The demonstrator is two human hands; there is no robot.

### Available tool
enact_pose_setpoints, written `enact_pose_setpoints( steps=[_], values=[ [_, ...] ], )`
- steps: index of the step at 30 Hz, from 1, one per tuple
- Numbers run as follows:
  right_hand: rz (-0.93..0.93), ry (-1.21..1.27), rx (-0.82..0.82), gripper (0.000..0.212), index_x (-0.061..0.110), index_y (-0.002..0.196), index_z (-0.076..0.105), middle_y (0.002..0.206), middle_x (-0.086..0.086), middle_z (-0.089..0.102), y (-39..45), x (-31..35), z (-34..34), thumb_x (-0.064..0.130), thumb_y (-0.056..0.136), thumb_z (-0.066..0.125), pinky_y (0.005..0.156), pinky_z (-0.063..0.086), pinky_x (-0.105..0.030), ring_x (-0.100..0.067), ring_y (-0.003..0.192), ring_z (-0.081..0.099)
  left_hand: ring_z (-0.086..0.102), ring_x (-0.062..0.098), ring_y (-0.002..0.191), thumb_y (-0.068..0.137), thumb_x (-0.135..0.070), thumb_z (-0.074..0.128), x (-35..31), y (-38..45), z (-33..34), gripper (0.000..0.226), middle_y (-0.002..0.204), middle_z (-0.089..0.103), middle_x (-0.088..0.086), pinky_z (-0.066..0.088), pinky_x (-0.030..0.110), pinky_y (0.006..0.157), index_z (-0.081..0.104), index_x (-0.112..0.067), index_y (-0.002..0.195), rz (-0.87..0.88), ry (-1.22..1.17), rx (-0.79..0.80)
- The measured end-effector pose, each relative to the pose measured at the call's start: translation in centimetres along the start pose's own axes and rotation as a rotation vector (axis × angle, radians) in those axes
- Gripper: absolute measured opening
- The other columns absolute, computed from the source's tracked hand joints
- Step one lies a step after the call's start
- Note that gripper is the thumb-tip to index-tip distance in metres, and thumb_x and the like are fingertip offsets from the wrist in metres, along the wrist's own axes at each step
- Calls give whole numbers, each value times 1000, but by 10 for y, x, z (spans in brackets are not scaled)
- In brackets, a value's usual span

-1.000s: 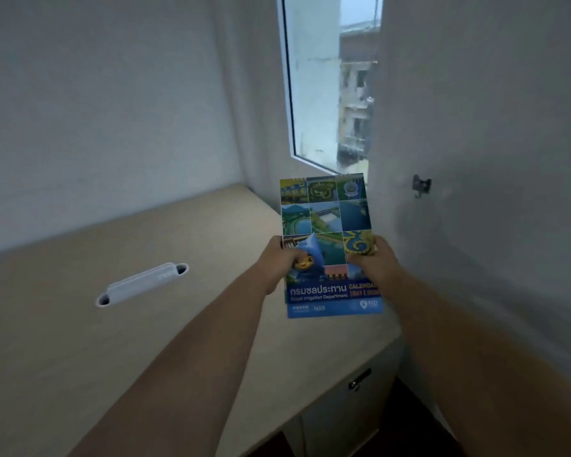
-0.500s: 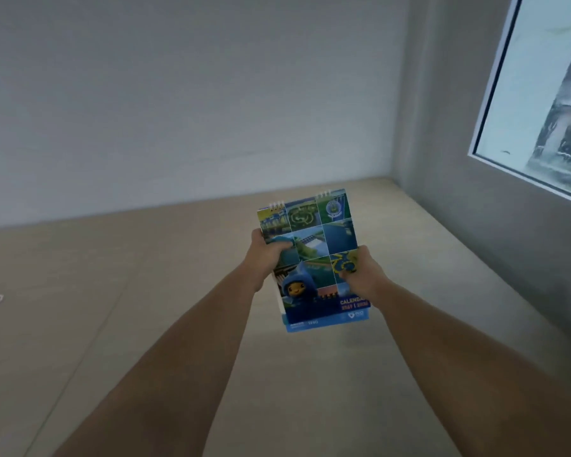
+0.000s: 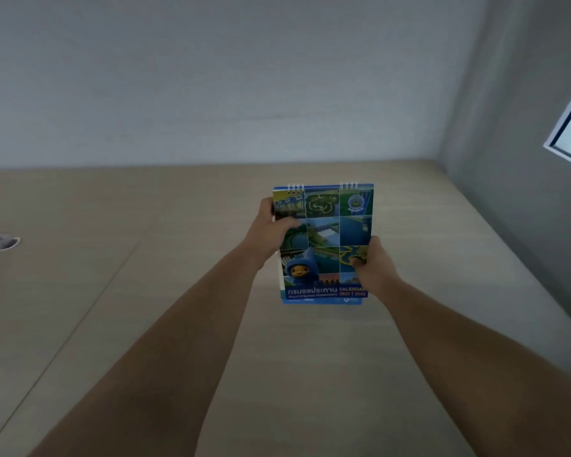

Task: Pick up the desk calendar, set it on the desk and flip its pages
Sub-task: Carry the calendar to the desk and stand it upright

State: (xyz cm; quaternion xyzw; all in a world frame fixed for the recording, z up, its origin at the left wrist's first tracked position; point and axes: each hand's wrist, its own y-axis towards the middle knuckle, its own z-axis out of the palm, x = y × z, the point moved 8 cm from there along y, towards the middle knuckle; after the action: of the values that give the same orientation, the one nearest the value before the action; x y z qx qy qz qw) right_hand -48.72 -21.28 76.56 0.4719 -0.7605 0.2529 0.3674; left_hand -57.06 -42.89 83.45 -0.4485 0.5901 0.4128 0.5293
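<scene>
Held upright above the matte wood-grain desk [image 3: 178,324], the calendar [image 3: 323,242], a glossy card rectangle wire-bound along its top, looks light and stiff, best pinched at its side edges, as the left hand [image 3: 271,232] and right hand [image 3: 373,268] now grip it.

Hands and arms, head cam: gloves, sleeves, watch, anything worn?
Nothing worn that shows. The left hand and right hand are bare: no gloves, and no rings visible at this sharpness. Both forearms are bare down to the frame's bottom edge, with no sleeves, watch, bands, cables or markings.
</scene>
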Motion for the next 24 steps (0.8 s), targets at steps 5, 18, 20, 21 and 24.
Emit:
enact_pose_setpoints(
  steps=[5,18,20,21,24],
  values=[
    [104,22,29,17,10,102,41,98,-15,51,-7,-44,25,0,90,48,55,44,-35,-24,73,50,58,8,90,85,-10,62,42,-5,10,40,106,56,0,51,15,56,38,-19,116,-144,11,47],
    [240,19,-13,46,6,133,47,121,-20,60,-31,-75,33,7,87,50,62,43,-34,-36,89,62,54,22,113,85,4,53,128,-69,18,74,141,46,-3,43,32,81,26,-21,150,-351,91,44],
    [208,83,-27,38,9,122,57,110,-15,66,-37,-74,34,3,85,49,60,43,-32,-28,79,60,58,22,107,79,9,50,135,-83,28,69,129,60,0,45,28,79,44,-28,138,-285,82,71],
    [194,105,-31,35,12,115,60,104,-13,69,-41,-74,35,1,84,49,60,44,-30,-25,75,59,60,21,104,78,10,49,138,-88,31,68,122,64,2,46,27,76,48,-30,133,-267,76,70],
    [185,176,-7,28,14,106,61,86,-2,68,-46,-78,39,1,83,50,53,47,-30,-16,69,59,66,3,85,75,11,51,148,-98,34,70,106,68,-5,50,18,67,47,-24,136,-276,46,48]
  ],
)
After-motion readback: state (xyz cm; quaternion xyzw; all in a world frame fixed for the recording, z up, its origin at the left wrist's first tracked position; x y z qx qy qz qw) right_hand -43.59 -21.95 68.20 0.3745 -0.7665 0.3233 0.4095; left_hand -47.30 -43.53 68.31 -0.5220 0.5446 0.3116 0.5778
